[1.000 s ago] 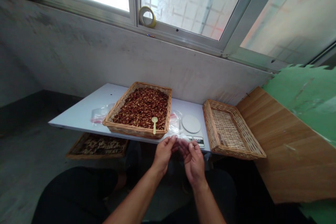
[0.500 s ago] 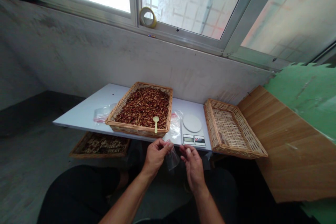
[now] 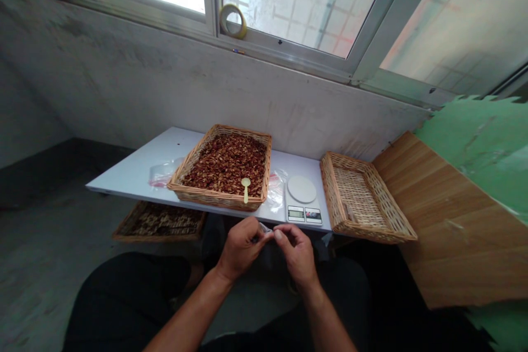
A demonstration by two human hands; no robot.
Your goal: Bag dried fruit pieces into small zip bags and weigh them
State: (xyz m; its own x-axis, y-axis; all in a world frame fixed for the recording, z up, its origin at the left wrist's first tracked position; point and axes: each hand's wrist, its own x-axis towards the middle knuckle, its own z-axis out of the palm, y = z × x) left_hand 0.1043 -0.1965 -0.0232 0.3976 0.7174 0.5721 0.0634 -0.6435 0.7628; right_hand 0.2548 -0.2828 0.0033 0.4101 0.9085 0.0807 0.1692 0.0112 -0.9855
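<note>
Just in front of the table edge, my left hand (image 3: 242, 246) is closed on a small clear plastic bag (image 3: 265, 228). My right hand (image 3: 297, 253) pinches the same bag from the other side, fingertips close to the left ones. Most of the bag is hidden by the fingers. Beyond my hands a wicker basket (image 3: 214, 196) holds many dried reddish-brown pieces (image 3: 229, 162). A pale yellow spoon (image 3: 246, 190) lies on them at the near right corner. Right of the basket are more clear bags (image 3: 275, 190) and a white kitchen scale (image 3: 302, 191) with a bare round plate.
A second wicker basket (image 3: 363, 198) stands right of the scale, beside a wooden board (image 3: 454, 231). Another clear bag (image 3: 161, 174) lies on the white table (image 3: 136, 162) at left. Below the table sits a lower basket (image 3: 160, 223) of pale pieces. Tape (image 3: 233, 21) rests on the sill.
My right hand has moved left to meet my left hand and now grips the bag too. The bag, which hung down from my left hand, is now mostly covered by fingers.
</note>
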